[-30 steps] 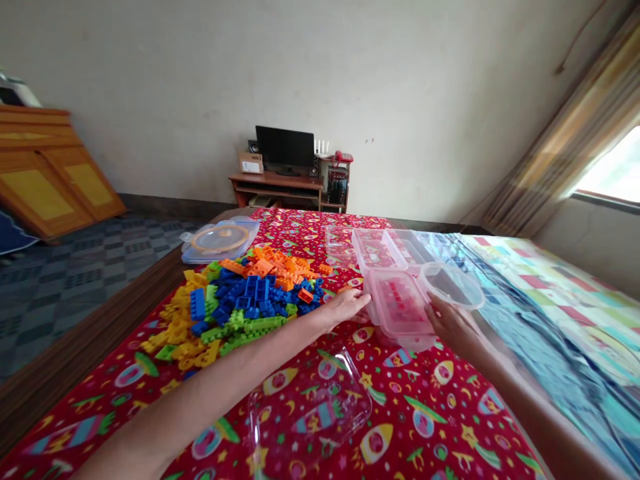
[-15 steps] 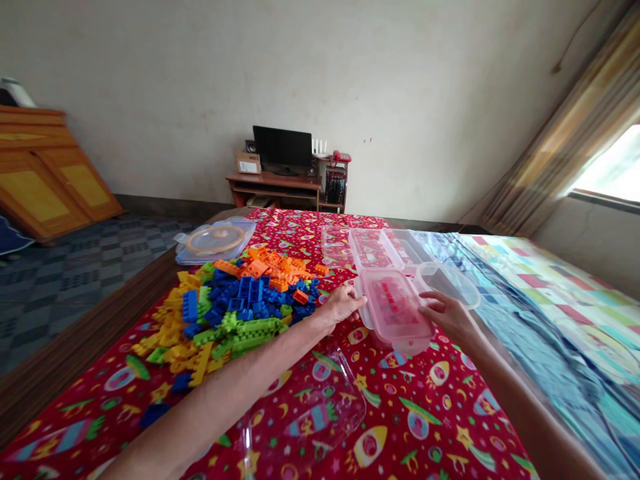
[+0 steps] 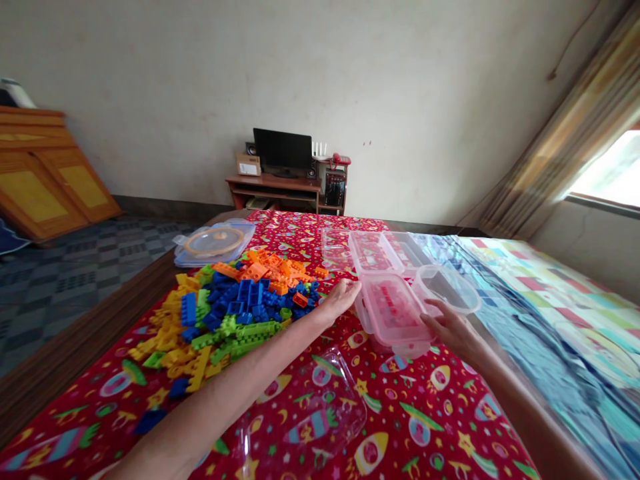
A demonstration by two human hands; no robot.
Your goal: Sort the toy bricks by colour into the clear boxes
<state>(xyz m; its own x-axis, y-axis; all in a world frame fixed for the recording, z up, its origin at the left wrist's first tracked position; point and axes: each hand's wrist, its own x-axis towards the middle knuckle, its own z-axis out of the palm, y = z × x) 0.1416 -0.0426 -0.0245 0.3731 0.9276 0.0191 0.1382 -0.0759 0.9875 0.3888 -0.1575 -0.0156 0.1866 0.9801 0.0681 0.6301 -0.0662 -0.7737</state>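
A translucent pink food container [image 3: 393,310] with red print on its lid rests on the red cloth, with a clip flap sticking out on its left side and another at the front. At its upper left corner my left hand [image 3: 343,298] is closed, the fingertips pressed to the rim. My right hand [image 3: 449,328] grips the right edge of the lid between thumb and fingers. Left of my left hand lies a heap of toy building bricks [image 3: 245,300] in orange, blue, green and yellow.
Behind stand clear rectangular containers [image 3: 375,252] and, to the right, a clear round-cornered tub [image 3: 447,290]. Stacked lids [image 3: 215,241] lie at the far left. A clear plastic lid or tray [image 3: 305,417] lies in front, on the patterned red cloth [image 3: 420,427]. Beyond is a desk with a monitor [image 3: 283,150].
My left hand has shifted slightly up along the container's left edge. My right hand has slid a little down its right edge. The lid appears to sit flatter.
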